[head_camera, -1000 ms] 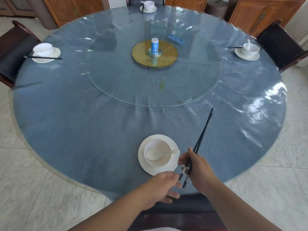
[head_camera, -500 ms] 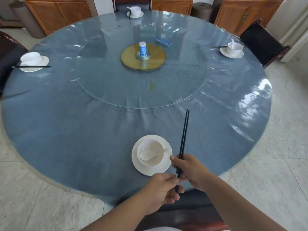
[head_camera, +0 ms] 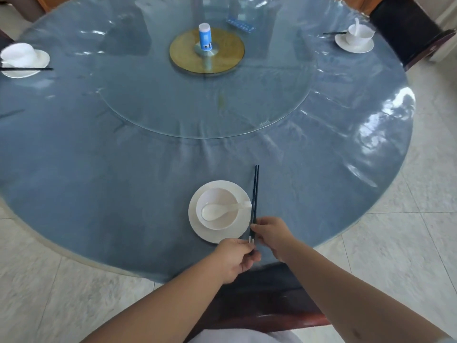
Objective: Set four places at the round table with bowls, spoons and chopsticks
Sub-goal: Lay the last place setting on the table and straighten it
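A white bowl (head_camera: 217, 206) with a white spoon (head_camera: 217, 210) in it sits on a white plate (head_camera: 197, 226) near the table's front edge. A pair of black chopsticks (head_camera: 255, 191) lies along the plate's right rim, pointing away from me. My right hand (head_camera: 272, 232) pinches the chopsticks near their lower end. My left hand (head_camera: 235, 257) holds their silver tips from below. Two other settings show: a bowl, plate and chopsticks at the far left (head_camera: 23, 60) and a bowl with spoon, plate and chopsticks at the far right (head_camera: 356, 38).
The round table (head_camera: 123, 194) has a blue cloth under clear plastic. A glass turntable (head_camera: 202, 95) carries a gold disc with a small blue-and-white bottle (head_camera: 205, 37). A dark chair (head_camera: 405, 33) stands at the far right; another chair (head_camera: 267, 300) is just below my arms.
The chopsticks swung from a rightward tilt to nearly straight and moved left onto the plate's right rim. My left hand came up and took hold of their near tips.
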The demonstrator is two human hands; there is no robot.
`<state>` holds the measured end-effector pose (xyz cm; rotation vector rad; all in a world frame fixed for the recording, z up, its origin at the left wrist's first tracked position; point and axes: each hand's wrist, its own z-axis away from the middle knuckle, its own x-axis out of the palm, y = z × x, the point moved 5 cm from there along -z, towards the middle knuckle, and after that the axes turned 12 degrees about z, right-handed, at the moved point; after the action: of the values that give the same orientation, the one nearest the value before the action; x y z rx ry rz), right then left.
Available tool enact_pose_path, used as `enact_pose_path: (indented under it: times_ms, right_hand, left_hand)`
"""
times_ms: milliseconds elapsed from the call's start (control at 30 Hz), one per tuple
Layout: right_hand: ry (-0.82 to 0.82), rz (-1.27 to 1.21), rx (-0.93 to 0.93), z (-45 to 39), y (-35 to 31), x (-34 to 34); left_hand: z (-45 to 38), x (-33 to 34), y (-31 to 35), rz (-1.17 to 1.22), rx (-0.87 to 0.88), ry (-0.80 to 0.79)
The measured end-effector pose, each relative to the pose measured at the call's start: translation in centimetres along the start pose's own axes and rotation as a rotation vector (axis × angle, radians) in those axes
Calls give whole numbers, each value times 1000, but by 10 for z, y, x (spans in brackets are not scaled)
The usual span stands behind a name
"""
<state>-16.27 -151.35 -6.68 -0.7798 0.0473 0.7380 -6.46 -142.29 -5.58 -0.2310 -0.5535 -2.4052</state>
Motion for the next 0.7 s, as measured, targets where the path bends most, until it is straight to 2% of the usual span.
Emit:
enact_pose_path:
  times_ms: [100,200,333,700]
  right_hand:
    - [-19,169,-55,-7,-2,11]
    - [31,319,-92,-9,-5,17]
    - [114,369,-54,-9,-1,13]
    - [88,377,-49,-11,4,15]
  left_hand:
    - [-5,-8,-7,45,-23,46]
    - [-6,-13,-10,35,-23,61]
    - [-7,-18,-12,-222,13,76]
    - [-8,-16,-12,-399,122,152]
